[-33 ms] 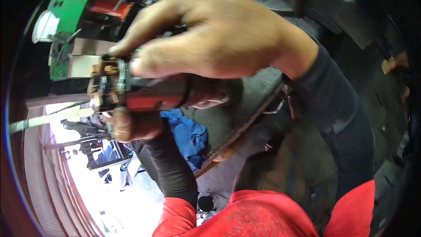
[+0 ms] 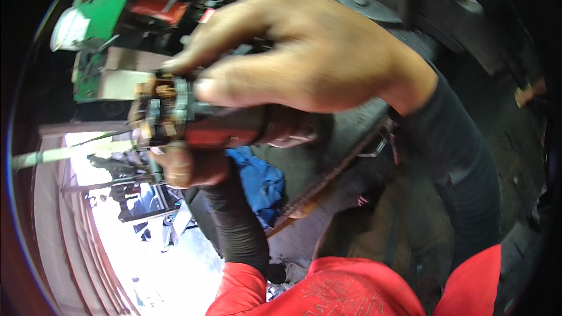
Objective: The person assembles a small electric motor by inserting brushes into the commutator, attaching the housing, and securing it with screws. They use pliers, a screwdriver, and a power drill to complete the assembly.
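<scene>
Head view, looking down: a red-and-dark cylindrical unit point(image 2: 225, 131) is held up left of centre, lying nearly level, with its open end point(image 2: 167, 111) of coppery and silvery metal parts toward the left. The left hand point(image 2: 193, 167) grasps it from below, near that end; only some bent fingers or the thumb show, and the unit hides the rest of the grip. The right hand point(image 2: 304, 52) arches over the top, its thumb and a finger spread apart and brought down to the rim of the metal end. Motion blur covers the fingertips, so I cannot tell whether they pinch a part or merely rest there; the other fingers are out of sight behind the hand, which also covers much of the unit's upper side. The far right end of the unit fades into shadow, its shape unclear.

Below the unit, a crumpled blue cloth point(image 2: 257, 184) lies on a dark table point(image 2: 304, 164), partly behind the left sleeve point(image 2: 237, 222). At upper left stands a green panel point(image 2: 114, 0), cut off by the picture's edge, with a red object point(image 2: 158, 9) beside it, too blurred to identify. Glare at lower left washes out most detail, and the far right sinks into darkness.
</scene>
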`<state>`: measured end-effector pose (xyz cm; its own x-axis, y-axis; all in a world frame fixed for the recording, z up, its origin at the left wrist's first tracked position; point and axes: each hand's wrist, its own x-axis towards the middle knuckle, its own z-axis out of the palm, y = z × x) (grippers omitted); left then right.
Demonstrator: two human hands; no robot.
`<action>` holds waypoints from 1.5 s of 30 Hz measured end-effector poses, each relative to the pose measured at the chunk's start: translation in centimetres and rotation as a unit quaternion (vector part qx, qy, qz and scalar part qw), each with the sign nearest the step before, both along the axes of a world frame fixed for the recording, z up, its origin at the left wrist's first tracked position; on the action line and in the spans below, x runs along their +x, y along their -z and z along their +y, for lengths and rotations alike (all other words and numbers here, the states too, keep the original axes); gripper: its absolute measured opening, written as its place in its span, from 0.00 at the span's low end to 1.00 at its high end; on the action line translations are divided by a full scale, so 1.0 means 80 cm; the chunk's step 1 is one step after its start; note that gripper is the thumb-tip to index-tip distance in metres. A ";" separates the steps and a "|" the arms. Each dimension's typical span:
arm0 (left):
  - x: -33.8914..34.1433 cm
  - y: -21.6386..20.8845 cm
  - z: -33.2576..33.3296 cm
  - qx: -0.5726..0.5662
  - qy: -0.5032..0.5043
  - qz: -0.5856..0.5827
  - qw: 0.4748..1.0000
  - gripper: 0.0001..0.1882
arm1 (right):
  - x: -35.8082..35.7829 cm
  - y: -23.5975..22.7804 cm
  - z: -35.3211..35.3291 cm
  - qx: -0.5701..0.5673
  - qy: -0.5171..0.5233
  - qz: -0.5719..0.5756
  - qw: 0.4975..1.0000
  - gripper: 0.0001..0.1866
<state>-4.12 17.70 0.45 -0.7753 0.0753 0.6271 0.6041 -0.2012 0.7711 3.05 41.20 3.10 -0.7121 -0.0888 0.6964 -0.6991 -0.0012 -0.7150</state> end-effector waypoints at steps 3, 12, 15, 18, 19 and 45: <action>0.004 -0.008 0.016 -0.033 -0.021 0.077 0.996 0.60 | -0.001 0.001 -0.001 0.002 0.008 0.045 0.999 0.22; 0.022 -0.020 0.032 0.003 0.045 0.016 0.999 0.62 | 0.008 -0.006 0.003 0.042 0.001 0.008 0.999 0.28; 0.020 -0.016 0.029 -0.005 0.071 0.026 0.997 0.60 | 0.012 -0.013 0.000 0.045 0.012 0.001 0.999 0.28; 0.016 -0.011 0.029 0.018 0.100 0.025 0.995 0.59 | 0.015 -0.020 -0.001 0.085 0.044 -0.005 0.995 0.31; 0.014 -0.009 0.029 0.020 0.108 0.037 0.993 0.57 | 0.017 -0.023 -0.002 0.101 0.062 -0.003 0.993 0.31; 0.001 -0.009 0.022 -0.029 0.211 0.098 0.972 0.57 | 0.029 -0.020 -0.028 0.259 0.236 0.075 0.934 0.40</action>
